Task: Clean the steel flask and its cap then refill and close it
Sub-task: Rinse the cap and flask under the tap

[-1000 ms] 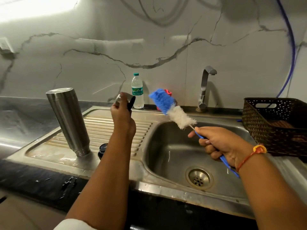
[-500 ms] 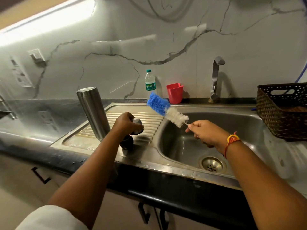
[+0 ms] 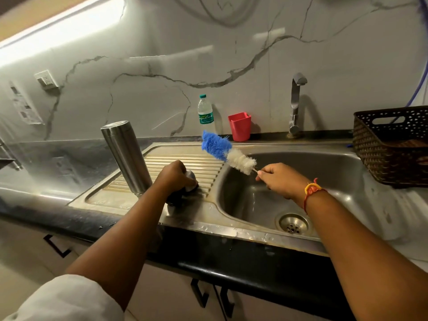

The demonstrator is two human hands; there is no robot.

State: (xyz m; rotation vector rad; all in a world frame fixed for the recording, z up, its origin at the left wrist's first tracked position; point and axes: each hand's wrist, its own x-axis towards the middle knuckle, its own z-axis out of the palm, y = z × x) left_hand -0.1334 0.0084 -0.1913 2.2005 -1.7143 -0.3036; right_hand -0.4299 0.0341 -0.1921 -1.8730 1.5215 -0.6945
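Flask (image 3: 126, 158) stands mouth down on the drainboard (image 3: 196, 163), left of the basin (image 3: 324, 172), and nothing holds it. It looks slightly tilted in this wide view. Judged from the polished steel wall and the wet drainboard, the flask is rigid, moderately heavy for its size and slippery. Take hold around the middle of the body with a full wrap of the fingers, not at the narrow threaded end.

Cap (image 3: 191, 179) lies on the drainboard between the flask and the basin. The left hand (image 3: 176, 177) grasps it from above, fingers curled over it. The cap is small, hard and probably light. Hold it by its rim so that the inner face remains open to the bristles. A dark part shows just below this hand; what it is cannot be told.

The right hand (image 3: 280, 179) pinches the thin wire handle of the brush (image 3: 222, 149) over the basin, bristle head raised toward the drainboard. The bristles are soft and the handle looks likely to flex.

A tap (image 3: 296, 105), bottle (image 3: 205, 114) and cup (image 3: 239, 126) stand behind the basin.
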